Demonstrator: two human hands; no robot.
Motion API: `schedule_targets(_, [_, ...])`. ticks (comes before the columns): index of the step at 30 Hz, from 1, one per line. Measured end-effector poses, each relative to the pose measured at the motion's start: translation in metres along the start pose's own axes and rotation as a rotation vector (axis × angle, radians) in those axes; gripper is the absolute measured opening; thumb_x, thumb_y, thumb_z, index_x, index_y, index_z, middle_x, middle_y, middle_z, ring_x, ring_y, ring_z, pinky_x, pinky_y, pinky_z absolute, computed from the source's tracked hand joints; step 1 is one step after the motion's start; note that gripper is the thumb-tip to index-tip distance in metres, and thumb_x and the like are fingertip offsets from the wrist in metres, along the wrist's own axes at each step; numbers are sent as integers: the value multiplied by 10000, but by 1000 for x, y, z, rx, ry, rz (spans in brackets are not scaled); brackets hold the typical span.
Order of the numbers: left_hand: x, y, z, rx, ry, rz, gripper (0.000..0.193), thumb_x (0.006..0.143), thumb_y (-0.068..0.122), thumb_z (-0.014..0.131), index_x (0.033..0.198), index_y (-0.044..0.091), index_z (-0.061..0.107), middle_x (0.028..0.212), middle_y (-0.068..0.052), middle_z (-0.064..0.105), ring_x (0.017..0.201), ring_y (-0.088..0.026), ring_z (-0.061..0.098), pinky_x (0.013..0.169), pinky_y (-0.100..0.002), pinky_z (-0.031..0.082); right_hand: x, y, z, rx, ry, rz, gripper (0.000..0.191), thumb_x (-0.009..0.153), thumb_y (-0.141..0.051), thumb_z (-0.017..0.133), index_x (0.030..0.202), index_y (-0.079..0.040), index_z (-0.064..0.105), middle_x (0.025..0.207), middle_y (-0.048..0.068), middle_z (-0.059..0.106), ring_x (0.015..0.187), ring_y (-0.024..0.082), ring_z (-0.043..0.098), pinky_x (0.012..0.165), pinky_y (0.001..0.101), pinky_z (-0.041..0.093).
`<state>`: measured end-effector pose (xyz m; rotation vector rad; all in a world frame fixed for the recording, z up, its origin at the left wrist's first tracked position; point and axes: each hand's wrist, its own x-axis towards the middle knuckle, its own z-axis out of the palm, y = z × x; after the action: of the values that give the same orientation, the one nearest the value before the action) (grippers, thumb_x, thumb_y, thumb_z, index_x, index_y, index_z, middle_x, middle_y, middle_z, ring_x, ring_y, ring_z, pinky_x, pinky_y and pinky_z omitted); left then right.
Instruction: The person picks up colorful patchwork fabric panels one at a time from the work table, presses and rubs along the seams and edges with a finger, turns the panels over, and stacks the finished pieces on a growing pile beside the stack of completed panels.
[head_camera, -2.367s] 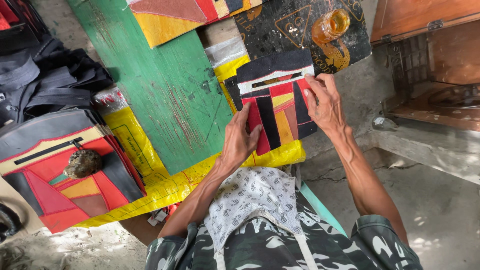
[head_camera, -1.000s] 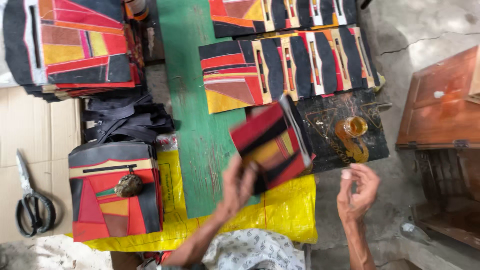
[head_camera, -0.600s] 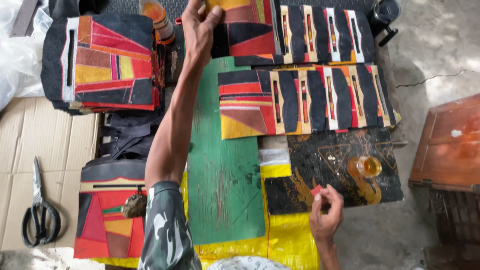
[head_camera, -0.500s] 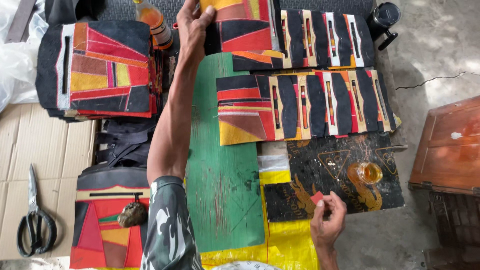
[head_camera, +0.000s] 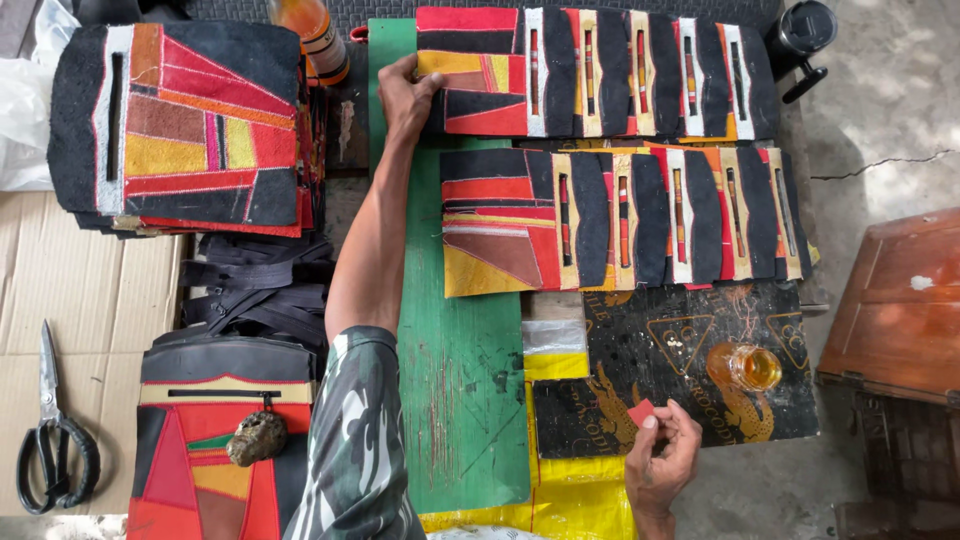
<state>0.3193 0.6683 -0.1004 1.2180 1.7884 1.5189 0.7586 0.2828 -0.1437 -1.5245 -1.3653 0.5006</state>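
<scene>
Placing a patchwork panel on the far row

The left hand (head_camera: 405, 95) is reaching far forward, fingers curled on the left edge of a red, yellow and black patchwork panel (head_camera: 480, 70) lying at the head of the upper row of overlapped panels (head_camera: 640, 70) on the worktop (head_camera: 460, 400). The right hand (head_camera: 660, 465) is staying near the body, pinching a small red scrap (head_camera: 640, 412) beside an amber glue jar (head_camera: 748, 367). Scissors (head_camera: 52, 430) are lying far left.
</scene>
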Motion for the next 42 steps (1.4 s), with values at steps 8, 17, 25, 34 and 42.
schedule_targets(8, [3, 3, -3, 50, -4, -82, 365, 768, 112, 787, 1121, 18, 766, 922, -93, 787, 804, -159, 765, 764, -309, 633, 3, -2, -1, -17, -20, 13, 352, 999, 22, 579, 1345, 61, 529, 1160, 89, 565, 899, 99, 568, 756, 245, 502])
schedule_targets(17, [-2, 5, 7, 108, 117, -1, 356, 743, 92, 786, 1073, -36, 753, 928, -182, 786, 832, -258, 774, 767, -371, 623, 2, -5, 0, -9, -8, 27, 339, 993, 22, 585, 1327, 62, 546, 1158, 83, 572, 865, 92, 573, 724, 243, 506])
schedule_targets(25, [1, 13, 5, 177, 43, 9, 220, 801, 46, 718, 977, -86, 723, 906, -225, 756, 849, -285, 779, 765, -415, 627, 1, -7, -2, -27, -6, 23, 325, 990, 23, 590, 1312, 59, 572, 1149, 84, 570, 903, 104, 576, 759, 251, 511])
schedule_targets(34, [-133, 103, -80, 292, -121, 626, 120, 969, 19, 690, 1085, -11, 682, 937, -186, 697, 819, -349, 705, 731, -437, 575, -3, -11, -6, -27, -25, -3, 320, 1002, 27, 599, 1317, 67, 561, 1107, 83, 593, 886, 111, 598, 734, 249, 508])
schedule_targets(42, [-170, 101, -230, 878, 39, 447, 490, 821, 265, 874, 1122, -44, 641, 1039, -220, 605, 996, -418, 557, 826, -515, 461, -14, -3, -11, 8, -67, -85, 337, 1048, 5, 595, 1369, 85, 532, 1112, 100, 615, 916, 129, 586, 805, 268, 501])
